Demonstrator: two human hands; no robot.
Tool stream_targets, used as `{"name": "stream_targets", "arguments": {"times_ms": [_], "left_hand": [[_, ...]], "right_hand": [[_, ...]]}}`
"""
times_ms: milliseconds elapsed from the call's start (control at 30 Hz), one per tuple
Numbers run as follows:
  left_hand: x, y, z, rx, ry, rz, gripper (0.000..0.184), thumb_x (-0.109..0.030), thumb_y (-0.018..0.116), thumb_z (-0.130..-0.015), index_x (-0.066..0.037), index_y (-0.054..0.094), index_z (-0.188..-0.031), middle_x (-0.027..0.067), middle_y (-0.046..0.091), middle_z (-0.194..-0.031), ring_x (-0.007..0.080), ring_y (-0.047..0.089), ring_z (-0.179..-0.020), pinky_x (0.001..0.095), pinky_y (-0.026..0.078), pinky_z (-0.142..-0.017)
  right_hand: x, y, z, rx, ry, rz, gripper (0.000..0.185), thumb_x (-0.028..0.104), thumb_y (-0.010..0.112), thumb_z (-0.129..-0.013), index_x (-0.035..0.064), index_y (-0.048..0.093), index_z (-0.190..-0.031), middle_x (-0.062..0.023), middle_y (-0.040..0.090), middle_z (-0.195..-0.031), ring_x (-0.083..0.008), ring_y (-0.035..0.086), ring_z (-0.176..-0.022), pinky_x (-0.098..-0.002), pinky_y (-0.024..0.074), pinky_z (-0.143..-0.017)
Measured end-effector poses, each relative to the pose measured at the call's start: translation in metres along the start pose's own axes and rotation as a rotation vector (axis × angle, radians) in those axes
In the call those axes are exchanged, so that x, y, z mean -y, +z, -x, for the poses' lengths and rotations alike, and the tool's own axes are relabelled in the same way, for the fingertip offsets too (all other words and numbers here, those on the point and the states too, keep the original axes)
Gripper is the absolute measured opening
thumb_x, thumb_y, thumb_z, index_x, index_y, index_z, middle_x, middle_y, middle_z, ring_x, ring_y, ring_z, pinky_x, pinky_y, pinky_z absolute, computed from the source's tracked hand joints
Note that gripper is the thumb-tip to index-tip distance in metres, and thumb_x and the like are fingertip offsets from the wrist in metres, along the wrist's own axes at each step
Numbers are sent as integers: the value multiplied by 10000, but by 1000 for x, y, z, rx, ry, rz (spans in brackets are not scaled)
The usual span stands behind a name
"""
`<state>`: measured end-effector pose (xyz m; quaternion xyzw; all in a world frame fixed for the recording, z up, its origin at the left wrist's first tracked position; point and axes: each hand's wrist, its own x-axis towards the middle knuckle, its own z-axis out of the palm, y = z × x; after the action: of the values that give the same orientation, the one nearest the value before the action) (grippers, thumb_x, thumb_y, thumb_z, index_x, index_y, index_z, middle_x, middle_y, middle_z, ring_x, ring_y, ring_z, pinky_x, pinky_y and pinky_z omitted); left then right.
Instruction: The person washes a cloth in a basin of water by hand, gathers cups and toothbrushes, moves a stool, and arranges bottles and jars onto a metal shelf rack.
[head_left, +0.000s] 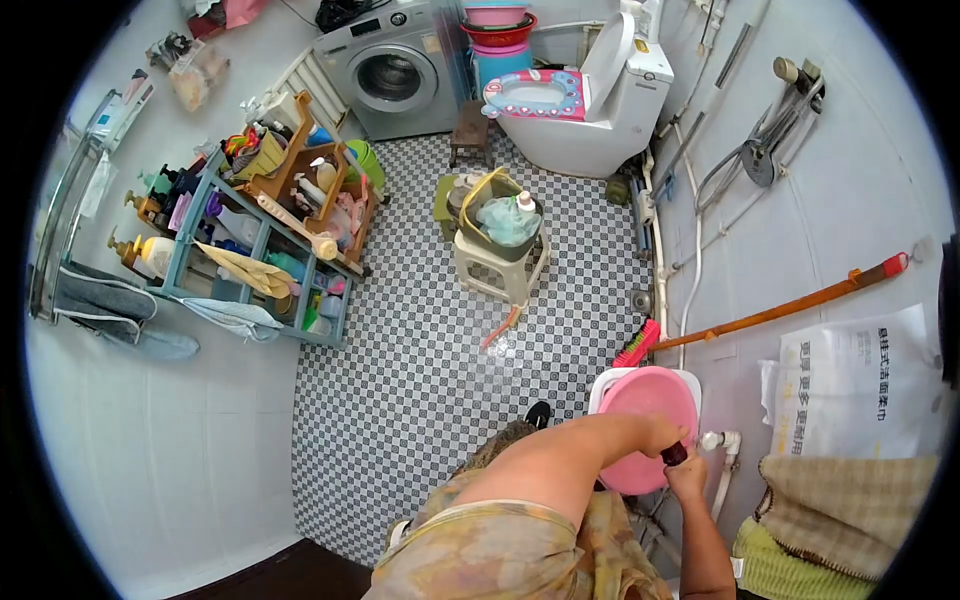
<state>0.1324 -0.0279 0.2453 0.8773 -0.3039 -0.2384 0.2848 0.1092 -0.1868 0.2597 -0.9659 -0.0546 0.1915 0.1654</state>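
Note:
My left hand reaches across from the left and is closed over the pink basin. Close below it, my right hand is closed too, at the basin's right edge. Between the two fists shows a short, dark maroon bundle, gripped from both sides; its kind is too small to make out. The basin sits on a white sink by the right wall. My forearm hides part of the basin's inside.
A pink brush and a long wooden stick are beside the sink. White pipes run along the wall. A stool bearing a bucket stands mid-floor. A blue shelf, washing machine and toilet are farther off.

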Motion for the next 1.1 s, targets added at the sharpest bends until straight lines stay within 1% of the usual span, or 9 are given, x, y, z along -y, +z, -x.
{"name": "stream_targets", "arguments": {"times_ms": [667,767,833,900,933,1000,1033,1067,1100], "left_hand": [[10,27,-15,-125,96,59,440,-126,617,-617,-47,424,-1005,158,583,-777,338,576,-748,415,451,-644],[5,11,-3,-80,67,-18,422,-129,624,-608,-38,449,-981,158,583,-785,336,573,-753,416,451,-651],[4,16,-1,-149,38,51,375,-147,632,-599,-30,485,-924,159,584,-795,329,574,-754,414,452,-649],[0,20,3,-157,-17,71,381,-156,634,-596,-44,486,-929,152,586,-800,321,575,-761,412,450,-669],[-1,21,6,-168,-75,90,386,-165,637,-594,-58,488,-934,145,588,-805,314,575,-768,410,448,-688],[-7,21,17,-213,-146,118,363,-176,634,-594,-58,501,-910,143,592,-796,303,581,-757,404,455,-675],[-9,21,23,-255,-212,158,341,-187,631,-594,-57,514,-886,141,596,-787,292,588,-746,397,462,-662],[-9,21,30,-258,-228,148,341,-187,631,-594,-57,514,-886,141,596,-787,292,588,-746,397,462,-662],[-8,21,36,-214,-300,397,327,-195,633,-594,-49,522,-864,130,598,-768,265,593,-731,381,468,-645]], "right_hand": [[-7,6,3,-4,61,-38,192,116,644,-566,56,548,-722,-167,586,-694,-348,570,-686,-398,443,-584],[2,2,3,-34,56,48,226,97,644,-554,56,549,-755,-162,585,-692,-332,576,-674,-393,445,-589],[5,-1,6,-56,55,90,265,74,639,-542,51,547,-789,-160,582,-683,-319,581,-656,-387,445,-590],[0,-4,5,-38,-59,49,305,92,652,-577,77,522,-853,-163,572,-814,-348,560,-748,-398,452,-618],[0,-6,7,-43,-64,44,305,92,652,-577,77,522,-853,-163,572,-814,-348,560,-748,-398,452,-618],[-1,-3,10,-130,-258,-23,471,12,605,-610,104,470,-1052,-132,518,-1009,-303,547,-839,-358,449,-675],[-12,3,7,-130,-271,-34,471,12,605,-610,104,470,-1052,-132,518,-1009,-303,547,-839,-358,449,-675],[-29,13,2,-1,-129,-420,557,-30,576,-623,119,417,-1136,-106,466,-1092,-275,517,-907,-338,438,-715],[-33,21,-3,138,20,-800,646,-71,546,-635,133,363,-1220,-81,414,-1174,-247,487,-976,-317,426,-754]]}}
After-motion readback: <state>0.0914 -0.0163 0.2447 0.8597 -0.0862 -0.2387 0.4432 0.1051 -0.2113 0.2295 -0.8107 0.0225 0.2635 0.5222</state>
